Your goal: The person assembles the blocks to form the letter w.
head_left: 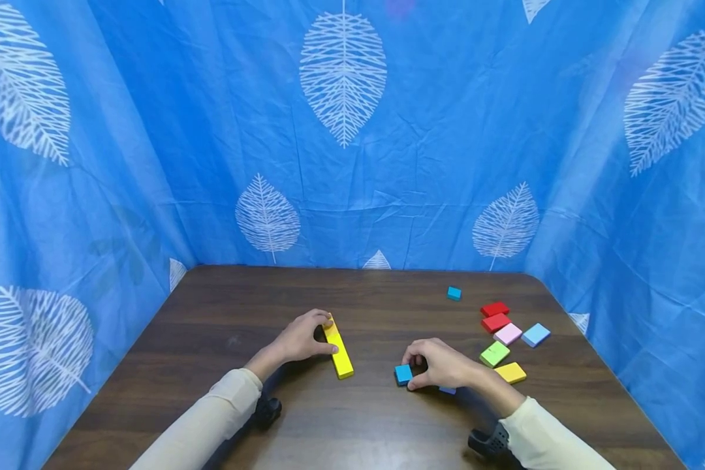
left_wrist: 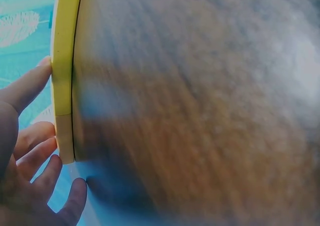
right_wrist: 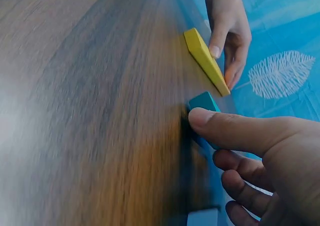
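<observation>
A long yellow bar (head_left: 341,359) of blocks set end to end lies on the table, a seam showing in the left wrist view. My left hand (head_left: 301,336) holds it near its far end, with thumb (left_wrist: 42,68) against one side and fingers curled about the end. To the right, my right hand (head_left: 443,364) pinches a small blue block (head_left: 403,375) between thumb (right_wrist: 210,120) and fingers, low over the table. A light blue-violet block (head_left: 448,390) peeks out from under the right hand, mostly hidden.
Right of my right hand lie two red blocks (head_left: 496,322), a pink block (head_left: 508,334), a light blue block (head_left: 536,335), a green block (head_left: 495,354) and a yellow block (head_left: 510,373). Farther back sits a teal block (head_left: 454,293). Blue leaf-patterned curtains (head_left: 352,196) surround the table (head_left: 258,294).
</observation>
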A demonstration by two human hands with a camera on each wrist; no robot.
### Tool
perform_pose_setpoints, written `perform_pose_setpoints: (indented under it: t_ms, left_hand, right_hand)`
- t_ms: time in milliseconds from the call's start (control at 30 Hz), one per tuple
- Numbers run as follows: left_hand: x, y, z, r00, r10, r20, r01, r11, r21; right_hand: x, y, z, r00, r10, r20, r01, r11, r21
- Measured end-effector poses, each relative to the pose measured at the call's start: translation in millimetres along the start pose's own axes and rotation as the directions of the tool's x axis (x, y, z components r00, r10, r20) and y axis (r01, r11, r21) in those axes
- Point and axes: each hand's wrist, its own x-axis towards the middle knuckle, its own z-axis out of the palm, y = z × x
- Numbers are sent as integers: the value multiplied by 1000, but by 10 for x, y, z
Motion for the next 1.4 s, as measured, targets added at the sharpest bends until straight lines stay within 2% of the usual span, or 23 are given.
perform_pose_setpoints:
  t_ms: [167,433,767,933,1400]
  left_hand:
    - [11,1,-8,1000,10,4,-10,1000,2]
    - [20,0,-12,999,34,5,-34,999,20]
    - [8,-4,-9,1000,-5,-6,5,1000,-6]
    - [11,-10,1,1000,-12,0,12,1000,-9]
    - [10,-26,2,1000,1,-2,-1,1000,1]
  right_hand:
    - [99,-69,64,1000,-11,-18,11,1000,-6]
    - [253,-234,210,1000,-29,4,29,1000,13]
    - [427,-392,382,999,-37,37,37,999,-19]
    - [449,-400,397,998,-49,37,50,998,-27]
    - [445,-372,503,1000,17,-4,-16,998,57]
